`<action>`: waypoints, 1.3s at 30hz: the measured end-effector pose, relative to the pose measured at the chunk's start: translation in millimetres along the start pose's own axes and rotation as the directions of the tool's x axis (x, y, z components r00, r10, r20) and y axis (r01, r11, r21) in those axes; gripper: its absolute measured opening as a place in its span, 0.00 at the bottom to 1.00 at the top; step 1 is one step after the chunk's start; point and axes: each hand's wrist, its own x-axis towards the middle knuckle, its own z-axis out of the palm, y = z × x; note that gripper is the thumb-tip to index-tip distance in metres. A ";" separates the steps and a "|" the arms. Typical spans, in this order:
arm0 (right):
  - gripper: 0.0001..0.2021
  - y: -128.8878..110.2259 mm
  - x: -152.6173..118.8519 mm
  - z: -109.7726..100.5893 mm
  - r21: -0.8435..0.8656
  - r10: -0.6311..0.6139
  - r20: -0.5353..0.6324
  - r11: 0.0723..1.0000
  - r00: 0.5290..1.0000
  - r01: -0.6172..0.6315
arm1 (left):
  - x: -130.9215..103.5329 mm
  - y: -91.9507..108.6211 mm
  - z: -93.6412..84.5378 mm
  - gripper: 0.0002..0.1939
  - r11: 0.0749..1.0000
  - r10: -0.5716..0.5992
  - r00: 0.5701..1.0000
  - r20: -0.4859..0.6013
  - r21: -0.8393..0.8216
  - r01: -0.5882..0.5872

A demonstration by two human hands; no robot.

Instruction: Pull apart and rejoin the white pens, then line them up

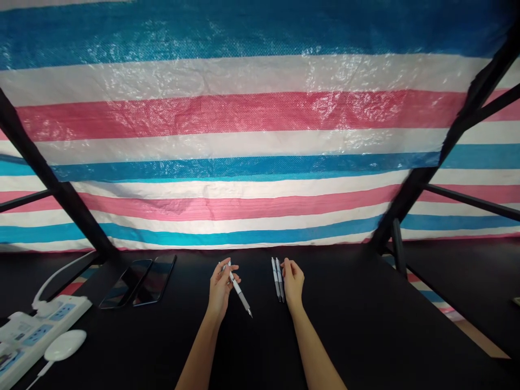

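My left hand (221, 287) is closed on a white pen (239, 291) with a grey grip, pinched near its upper end. The pen slants down to the right, tip toward me. Two similar white and grey pens (275, 279) lie side by side on the black table, tips toward me. Right beside them is my right hand (293, 280), its fingers curled in against the edge of the right pen. Whether those fingers touch that pen or hold anything is hidden.
Two dark phones (155, 280) lie on the table (260, 346) at the left. Nearer, at the left edge, are a white power strip (60, 311) with plugs and a white rounded device (65, 345) on a cable. A striped tarp (252, 208) hangs behind, between black frame bars (410, 189).
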 end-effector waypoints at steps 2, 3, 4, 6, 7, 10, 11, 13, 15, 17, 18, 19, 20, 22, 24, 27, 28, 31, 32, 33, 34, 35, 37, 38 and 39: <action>0.22 4.1 0.1 0.1 0.050 0.044 0.014 0.998 0.999 -0.045 | -0.2 0.5 0.5 0.24 1.000 -0.015 1.000 0.006 0.002 0.015; 0.22 4.8 0.8 0.4 0.084 0.067 0.014 0.994 0.998 -0.068 | -0.4 0.8 0.6 0.23 1.000 -0.015 1.000 0.007 0.001 0.015; 0.22 5.2 1.7 0.7 0.122 0.087 0.010 0.989 0.996 -0.088 | -0.5 1.1 0.6 0.22 1.000 -0.011 1.000 0.007 0.000 0.011; 0.22 5.7 3.4 1.2 0.183 0.121 -0.007 0.976 0.993 -0.118 | -0.7 1.3 0.4 0.20 1.000 -0.004 1.000 0.007 -0.001 0.004; 0.22 6.1 3.8 1.4 0.203 0.131 -0.014 0.971 0.991 -0.125 | -0.7 1.2 0.0 0.19 1.000 -0.002 1.000 0.009 -0.001 0.002; 0.22 7.6 3.2 2.4 0.228 0.138 -0.016 0.965 0.990 -0.131 | -0.8 0.4 -1.4 0.19 1.000 0.000 1.000 0.013 -0.002 0.000; 0.21 8.1 2.5 2.8 0.229 0.141 -0.011 0.964 0.990 -0.135 | -0.8 0.0 -1.9 0.20 1.000 0.000 1.000 0.012 -0.002 0.000; 0.21 8.8 1.1 3.3 0.228 0.151 0.004 0.962 0.989 -0.148 | -0.8 -0.8 -2.8 0.20 1.000 0.001 1.000 0.006 -0.004 -0.001; 0.20 9.1 0.1 3.4 0.227 0.162 0.013 0.961 0.987 -0.161 | -0.8 -1.6 -3.4 0.20 1.000 0.002 1.000 -0.004 -0.011 -0.002; 0.20 8.8 -0.2 3.0 0.236 0.169 0.011 0.957 0.986 -0.166 | -0.9 -1.9 -3.7 0.19 1.000 0.001 1.000 -0.014 -0.014 -0.001; 0.20 8.5 -0.1 2.7 0.244 0.170 0.008 0.955 0.985 -0.167 | -1.0 -2.0 -3.8 0.19 1.000 0.000 1.000 -0.020 -0.015 0.000; 0.20 8.2 0.0 2.3 0.252 0.171 0.007 0.953 0.985 -0.167 | -1.3 -1.9 -3.8 0.19 1.000 -0.002 1.000 -0.024 -0.013 0.002; 0.20 7.9 0.1 2.0 0.260 0.173 0.005 0.951 0.985 -0.168 | -1.6 -1.8 -3.9 0.20 1.000 -0.004 1.000 -0.024 -0.011 0.004; 0.20 7.6 0.3 1.3 0.272 0.181 0.005 0.946 0.984 -0.175 | -2.3 -1.4 -4.1 0.21 1.000 -0.005 1.000 -0.017 -0.009 0.005; 0.20 7.8 0.4 0.8 0.281 0.191 0.004 0.942 0.982 -0.184 | -2.9 -1.0 -4.4 0.21 1.000 -0.005 1.000 -0.003 -0.008 0.005; 0.20 8.9 0.7 0.1 0.290 0.199 0.006 0.937 0.980 -0.192 | -4.1 -0.3 -4.3 0.22 1.000 -0.012 1.000 0.016 0.000 0.012; 0.20 9.4 0.8 -0.1 0.292 0.199 0.007 0.937 0.980 -0.192 | -4.6 0.0 -4.0 0.22 1.000 -0.011 1.000 0.017 0.004 0.011; 0.20 10.7 1.3 -0.6 0.292 0.196 0.008 0.937 0.981 -0.190 | -5.8 0.7 -3.2 0.26 1.000 0.012 1.000 -0.008 0.010 -0.012; 0.20 11.0 1.4 -0.7 0.291 0.195 0.008 0.938 0.981 -0.188 | -5.9 0.8 -3.1 0.27 1.000 0.026 0.999 -0.029 0.010 -0.026; 0.20 11.1 1.5 -0.8 0.291 0.194 0.008 0.938 0.981 -0.188 | -5.8 0.7 -3.3 0.27 0.999 0.040 0.998 -0.051 0.010 -0.040; 0.20 11.2 1.6 -0.9 0.292 0.194 0.007 0.938 0.981 -0.187 | -5.4 0.5 -3.5 0.26 0.998 0.054 0.996 -0.072 0.013 -0.054; 0.20 11.3 1.6 -0.9 0.294 0.194 0.006 0.937 0.981 -0.187 | -4.7 0.1 -4.0 0.24 0.998 0.068 0.994 -0.089 0.021 -0.066; 0.19 11.3 1.7 -1.0 0.299 0.197 0.004 0.935 0.980 -0.190 | -2.6 -0.7 -5.1 0.22 0.995 0.092 0.989 -0.116 0.042 -0.088; 0.19 11.4 1.8 -1.0 0.303 0.201 0.004 0.933 0.980 -0.193 | -1.3 -1.3 -5.7 0.22 0.994 0.101 0.987 -0.128 0.051 -0.096; 0.19 11.6 2.0 -0.9 0.305 0.206 0.004 0.932 0.978 -0.198 | 0.0 -1.8 -6.3 0.22 0.993 0.110 0.984 -0.143 0.058 -0.102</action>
